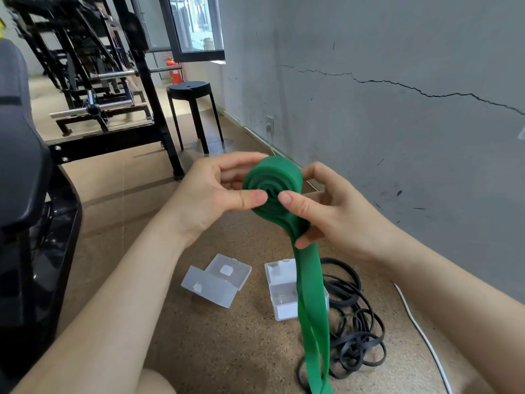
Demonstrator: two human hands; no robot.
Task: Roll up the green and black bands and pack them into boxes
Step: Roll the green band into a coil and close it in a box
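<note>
While a black padded seat [20,137] is filling the far left edge and a black weight rack [142,66] is standing behind it, a red fire extinguisher [174,72] and a round black stool [189,88] are sitting further back on the speckled floor [227,351]. Nearer the camera, the left hand [210,191] is curling around the left side of the green band [272,183], its thumb pressing on the face of the coil near the centre and its fingers [241,163] wrapping over the top rim. Below that hand, a clear plastic box [216,280] is lying open on the floor with its lid flipped back. The green band is hanging in the air between both hands, most of it wound into a thick spiral roll, while its loose tail is dropping down in front of a second clear box [284,294], also open, and running out of the bottom of the view. The right hand [329,211] is gripping the right side of the roll, its thumb pressing on the face just beside the left thumb and its lower fingers [306,240] pinching the tail directly under the coil. Just right of the second box, the black band [355,331] is lying on the floor in a loose tangle of loops. Beyond it, a white cable [426,342] is trailing along the floor beside the grey wall [397,137], which is showing a long crack.
</note>
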